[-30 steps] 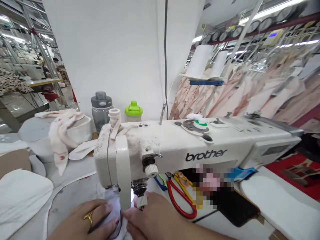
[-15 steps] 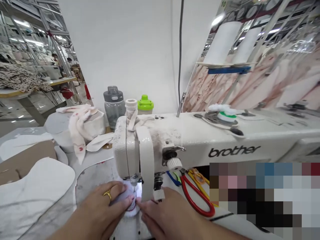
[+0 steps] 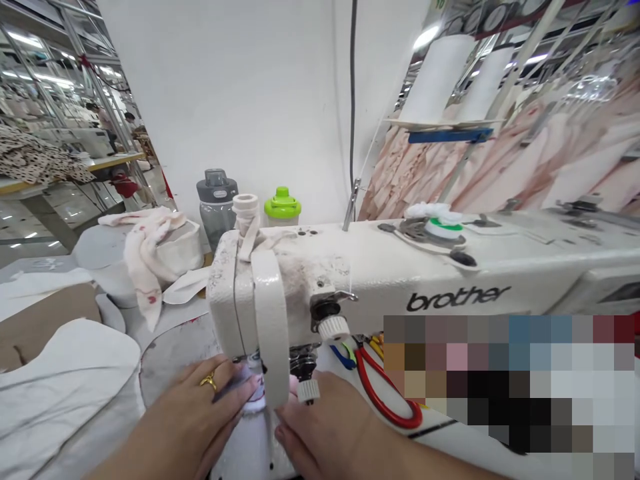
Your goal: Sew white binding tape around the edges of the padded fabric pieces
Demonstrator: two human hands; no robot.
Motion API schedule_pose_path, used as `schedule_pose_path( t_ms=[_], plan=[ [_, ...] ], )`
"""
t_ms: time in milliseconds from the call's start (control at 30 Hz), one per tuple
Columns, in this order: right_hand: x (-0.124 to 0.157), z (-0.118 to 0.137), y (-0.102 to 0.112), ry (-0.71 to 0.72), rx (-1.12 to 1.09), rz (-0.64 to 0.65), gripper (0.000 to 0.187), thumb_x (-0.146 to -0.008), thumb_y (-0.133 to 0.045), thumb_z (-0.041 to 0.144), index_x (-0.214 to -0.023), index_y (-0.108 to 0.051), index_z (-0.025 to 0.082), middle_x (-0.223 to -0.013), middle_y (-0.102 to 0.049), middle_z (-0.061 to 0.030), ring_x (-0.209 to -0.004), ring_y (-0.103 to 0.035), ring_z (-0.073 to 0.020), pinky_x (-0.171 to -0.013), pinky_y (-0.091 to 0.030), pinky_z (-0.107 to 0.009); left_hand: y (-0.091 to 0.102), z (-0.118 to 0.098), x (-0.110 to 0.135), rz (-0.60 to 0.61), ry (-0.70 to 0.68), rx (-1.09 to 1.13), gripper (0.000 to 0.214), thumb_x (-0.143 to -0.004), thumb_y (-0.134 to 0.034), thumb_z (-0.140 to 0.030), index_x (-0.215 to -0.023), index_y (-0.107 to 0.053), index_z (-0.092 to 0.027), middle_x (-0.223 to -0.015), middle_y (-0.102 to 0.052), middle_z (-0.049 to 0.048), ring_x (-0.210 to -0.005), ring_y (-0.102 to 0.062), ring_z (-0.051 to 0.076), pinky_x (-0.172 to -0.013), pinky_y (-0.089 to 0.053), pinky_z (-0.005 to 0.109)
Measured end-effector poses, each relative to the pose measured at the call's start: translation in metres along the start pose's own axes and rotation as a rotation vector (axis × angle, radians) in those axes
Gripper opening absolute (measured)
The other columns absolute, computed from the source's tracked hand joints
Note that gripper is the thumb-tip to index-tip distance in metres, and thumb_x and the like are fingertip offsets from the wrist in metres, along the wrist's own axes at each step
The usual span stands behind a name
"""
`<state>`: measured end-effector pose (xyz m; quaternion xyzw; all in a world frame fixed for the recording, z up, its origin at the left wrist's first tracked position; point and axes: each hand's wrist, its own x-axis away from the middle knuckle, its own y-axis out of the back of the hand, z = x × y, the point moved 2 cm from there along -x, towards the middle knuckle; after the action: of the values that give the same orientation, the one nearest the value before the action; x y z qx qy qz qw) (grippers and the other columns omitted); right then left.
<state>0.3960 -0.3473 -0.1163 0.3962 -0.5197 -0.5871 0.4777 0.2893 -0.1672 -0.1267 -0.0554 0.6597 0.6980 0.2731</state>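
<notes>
A white sewing machine point(image 3: 380, 287) stands before me, its needle area lit. Beneath its head lies a small pale fabric piece point(image 3: 256, 399) with a dark reddish line near its edge. My left hand point(image 3: 203, 400), with a gold ring, is closed on the fabric's left side, thumb and forefinger close to the needle. To the right of the needle, my right hand point(image 3: 325, 417) is closed with its fingers curled together. The machine's white guard point(image 3: 271, 320) and a knob cover part of its fingers, so what they hold is hidden.
Red-handled scissors point(image 3: 387, 393) lie right of my right hand. White cut pieces point(image 3: 80, 360) and a spotted pink cloth strip point(image 3: 143, 267) are on the left. A grey-lidded bottle point(image 3: 216, 207) and a green-lidded bottle point(image 3: 283, 207) stand behind the machine. Thread cones point(image 3: 440, 80) rise at upper right.
The view has shifted, so the machine appears farther left. The fabric piece has turned or slid under the needle, and less of it shows between my hands. Both hands stay close beside it.
</notes>
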Motion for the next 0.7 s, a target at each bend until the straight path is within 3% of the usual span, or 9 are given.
schedule_pose_path(
  t_ms=[500,700],
  plan=[
    [0.0004,0.0016,0.0027,-0.014,0.003,-0.020,0.025,-0.094,-0.049,0.032,-0.086,-0.070,0.019,-0.083,-0.071,-0.0076,-0.076,-0.063,-0.0224,-0.067,-0.047,-0.031,-0.0025,-0.0044,-0.0034,0.019,0.093,-0.075,0.033,-0.098,-0.040,-0.035,-0.112,-0.069,-0.027,-0.101,-0.073,0.0058,-0.091,-0.069,0.024,-0.080,-0.057,0.035],
    [0.0006,0.0016,0.0053,0.016,-0.014,-0.018,0.026,-0.095,-0.048,0.030,-0.092,-0.069,0.017,-0.089,-0.071,-0.0090,-0.079,-0.064,-0.0236,-0.070,-0.048,-0.032,0.0045,-0.0009,0.0030,0.073,0.058,-0.044,0.035,-0.091,-0.054,-0.046,-0.118,-0.066,-0.027,-0.104,-0.072,0.0046,-0.091,-0.068,0.023,-0.081,-0.056,0.032]
  ],
)
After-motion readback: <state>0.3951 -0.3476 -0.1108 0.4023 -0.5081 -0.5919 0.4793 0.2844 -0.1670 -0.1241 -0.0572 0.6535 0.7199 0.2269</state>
